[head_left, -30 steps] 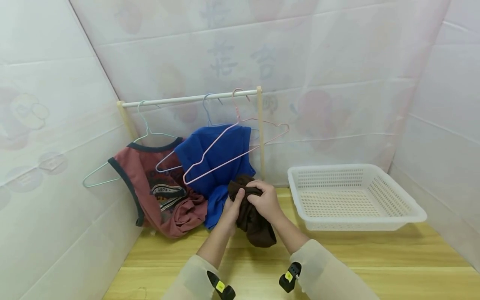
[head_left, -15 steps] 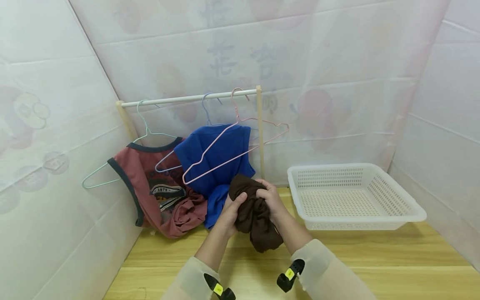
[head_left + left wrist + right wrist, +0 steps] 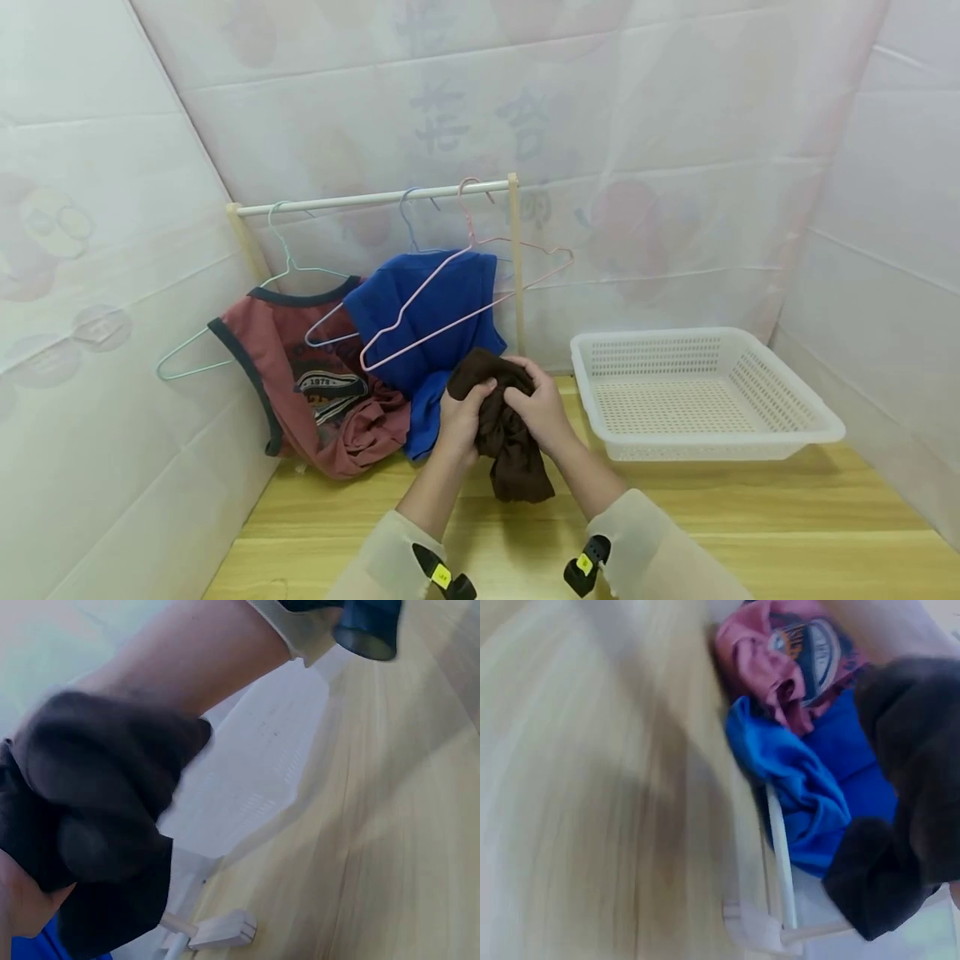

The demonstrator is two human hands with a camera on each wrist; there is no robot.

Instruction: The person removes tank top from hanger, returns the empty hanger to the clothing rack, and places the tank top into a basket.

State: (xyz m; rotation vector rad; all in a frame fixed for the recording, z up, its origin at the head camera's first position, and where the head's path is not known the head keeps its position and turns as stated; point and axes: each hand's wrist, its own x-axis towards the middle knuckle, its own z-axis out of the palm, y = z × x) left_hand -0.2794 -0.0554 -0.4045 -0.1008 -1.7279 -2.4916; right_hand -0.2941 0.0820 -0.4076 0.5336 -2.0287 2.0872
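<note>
A bunched dark brown garment is held up between both hands, its lower end dangling above the table; its exact kind is hidden by the folds. My left hand grips its left side, thumb on top of the cloth. On the other side my right hand grips it too, thumb pressed into the folds. Just behind the hands, a bare pink hanger hangs on the rack's rail. In the left wrist view the brown cloth looks blurred.
A red sleeveless shirt and a blue sleeveless shirt hang on the rack, their lower parts bunched on the wooden table. A white plastic basket stands at the right. White sheeting walls enclose the table.
Both hands have shifted their grip on the brown garment, gathering and turning its folds. Its hanging end swung right, then back left. The camera view has shifted slightly.
</note>
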